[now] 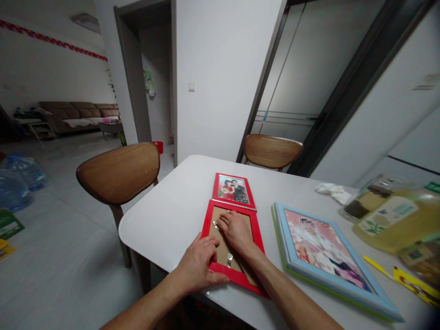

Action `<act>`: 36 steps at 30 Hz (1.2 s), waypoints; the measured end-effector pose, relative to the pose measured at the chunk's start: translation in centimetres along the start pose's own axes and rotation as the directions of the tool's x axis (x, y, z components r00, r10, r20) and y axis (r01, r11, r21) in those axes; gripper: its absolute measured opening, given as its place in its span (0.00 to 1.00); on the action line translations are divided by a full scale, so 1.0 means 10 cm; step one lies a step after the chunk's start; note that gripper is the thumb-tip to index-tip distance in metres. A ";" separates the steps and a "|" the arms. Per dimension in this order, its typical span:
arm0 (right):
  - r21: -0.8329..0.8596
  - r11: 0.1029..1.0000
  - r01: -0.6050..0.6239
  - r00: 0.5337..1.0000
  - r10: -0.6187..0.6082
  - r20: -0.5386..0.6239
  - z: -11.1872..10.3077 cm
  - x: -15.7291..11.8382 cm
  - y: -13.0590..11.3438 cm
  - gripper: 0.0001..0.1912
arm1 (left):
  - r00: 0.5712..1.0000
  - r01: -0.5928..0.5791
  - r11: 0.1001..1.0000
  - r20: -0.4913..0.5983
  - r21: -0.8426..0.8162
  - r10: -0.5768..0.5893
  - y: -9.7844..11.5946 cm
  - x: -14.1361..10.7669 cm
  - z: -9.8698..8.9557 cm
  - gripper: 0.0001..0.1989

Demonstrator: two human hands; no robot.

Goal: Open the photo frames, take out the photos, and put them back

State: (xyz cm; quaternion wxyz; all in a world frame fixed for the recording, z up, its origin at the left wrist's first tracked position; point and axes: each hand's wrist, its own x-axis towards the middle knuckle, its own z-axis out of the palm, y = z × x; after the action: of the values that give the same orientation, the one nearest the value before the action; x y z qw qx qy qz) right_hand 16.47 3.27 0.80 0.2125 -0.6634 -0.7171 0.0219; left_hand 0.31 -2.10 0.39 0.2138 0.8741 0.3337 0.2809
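Note:
A red picture frame (pixel 258 232) lies face down near the table's front edge, its brown backing board (pixel 240 263) and small metal clips showing. My left hand (pixel 199 260) grips the frame's lower left corner, thumb along the bottom edge and fingers over the side. Across the backing reaches my right hand (pixel 235 229), its fingers bent together beside a clip at the upper left; whether they pinch anything is hidden. Just beyond, touching or nearly so, a second red frame (pixel 252 197) lies face up with a photo of two people.
Stacked blue and green frames (pixel 287 238) lie at the right. Behind them are a crumpled tissue (pixel 333 192), a large bottle of yellow liquid (pixel 388 222) and yellow packaging (pixel 415 284). Wooden chairs (pixel 120 172) stand at the left and far side of the white table (pixel 154 224).

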 end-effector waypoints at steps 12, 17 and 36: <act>-0.073 0.983 -0.166 0.986 0.165 -0.012 -0.06 0.04 0.10 0.17 | 1.000 -0.012 0.999 -0.011 -0.030 0.012 -0.03 0.00 0.03 0.17; 0.102 0.994 0.034 0.993 -0.046 0.110 -0.30 -0.28 0.12 0.20 | 1.000 0.006 1.000 -0.025 -0.029 -0.007 -0.01 -0.01 0.01 0.18; 0.190 0.981 0.047 0.998 -0.054 0.028 -0.26 -0.72 0.09 0.16 | 0.998 0.059 0.998 -0.027 -0.006 -0.059 0.01 -0.03 0.01 0.29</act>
State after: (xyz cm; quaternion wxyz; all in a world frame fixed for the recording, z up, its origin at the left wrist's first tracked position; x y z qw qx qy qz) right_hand 18.38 -4.23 0.92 0.2633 -0.6213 -0.7318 0.0956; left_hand 0.24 -2.41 0.22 0.2195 0.8595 0.3614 0.2872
